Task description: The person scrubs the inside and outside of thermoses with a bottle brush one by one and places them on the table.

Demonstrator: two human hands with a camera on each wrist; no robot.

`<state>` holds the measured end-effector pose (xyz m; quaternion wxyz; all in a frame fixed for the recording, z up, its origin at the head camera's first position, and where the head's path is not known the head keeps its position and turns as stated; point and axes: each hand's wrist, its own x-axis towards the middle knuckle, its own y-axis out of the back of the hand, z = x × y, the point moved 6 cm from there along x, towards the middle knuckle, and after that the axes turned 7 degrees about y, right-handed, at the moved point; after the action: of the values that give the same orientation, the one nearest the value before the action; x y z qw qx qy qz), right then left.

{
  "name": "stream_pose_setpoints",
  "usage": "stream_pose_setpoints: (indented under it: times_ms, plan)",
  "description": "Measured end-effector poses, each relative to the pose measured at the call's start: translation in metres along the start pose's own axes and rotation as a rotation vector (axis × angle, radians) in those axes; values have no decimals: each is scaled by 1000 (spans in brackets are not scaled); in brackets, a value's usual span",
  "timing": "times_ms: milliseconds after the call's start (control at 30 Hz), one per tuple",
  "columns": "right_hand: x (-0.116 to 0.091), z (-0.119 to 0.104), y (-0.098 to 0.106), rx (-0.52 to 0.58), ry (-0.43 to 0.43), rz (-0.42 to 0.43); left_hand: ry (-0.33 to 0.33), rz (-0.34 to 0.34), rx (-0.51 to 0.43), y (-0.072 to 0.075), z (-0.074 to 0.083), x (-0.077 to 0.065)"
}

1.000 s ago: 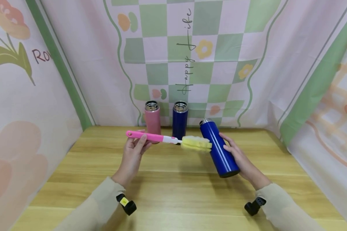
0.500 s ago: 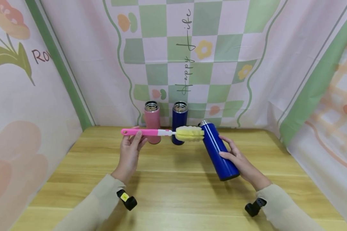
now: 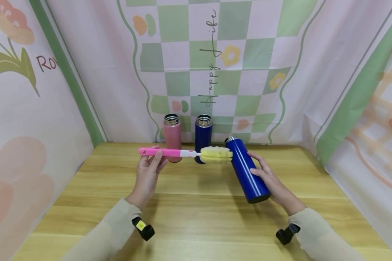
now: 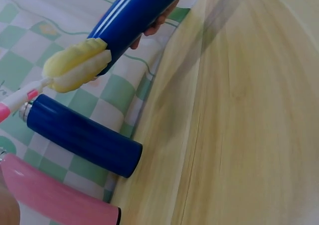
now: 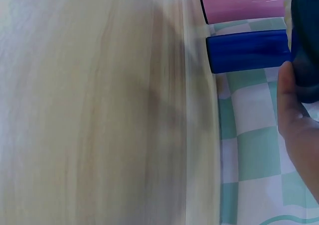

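In the head view, my left hand [image 3: 147, 177] pinches the pink handle of a bottle brush [image 3: 164, 152] between thumb and fingers. The brush lies nearly level, its yellow and white sponge head [image 3: 215, 154] pointing right. My right hand [image 3: 272, 183] grips a blue bottle [image 3: 249, 174], raised and tilted with its steel mouth up and to the left. The sponge tip meets the bottle's outer wall just below the neck in view; whether it presses there I cannot tell. In the left wrist view, the sponge [image 4: 75, 68] overlaps the side of the held bottle [image 4: 137, 21].
Behind the brush, a pink bottle [image 3: 172, 136] and a dark blue bottle [image 3: 203, 132] stand uncapped at the back of the wooden table [image 3: 196, 217]. A patterned curtain [image 3: 232, 83] hangs just behind them, with more cloth along both sides.
Over the last second the brush has shifted a little left and levelled out, dipping slightly since half a second ago. The held bottle has sunk slightly. The standing bottles have stayed put.
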<state>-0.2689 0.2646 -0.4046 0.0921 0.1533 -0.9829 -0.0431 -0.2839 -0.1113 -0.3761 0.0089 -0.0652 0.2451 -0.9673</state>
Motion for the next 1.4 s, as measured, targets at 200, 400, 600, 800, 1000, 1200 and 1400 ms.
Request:
stream_pose_setpoints:
  times_ms: [200,400,600,800,1000,1200,1400]
  plan:
    - [2,-1,1,9,14,37,15,-25,15,-2,-4,-6]
    - [0,0,3,-29,-17,55,32,-61,42,-2,-10,-9]
    - [0,2,7,-19,-34,79,25,-94,60,-3,-14,-14]
    - [0,3,11,13,-8,100,26,-120,62,-5,-18,-18]
    - [1,3,11,5,27,104,42,-116,63,-4,-21,-22]
    - [3,1,11,-7,37,106,82,-116,64,-6,-27,-26]
    - [2,0,15,-7,15,133,131,-138,104,-10,-29,-29]
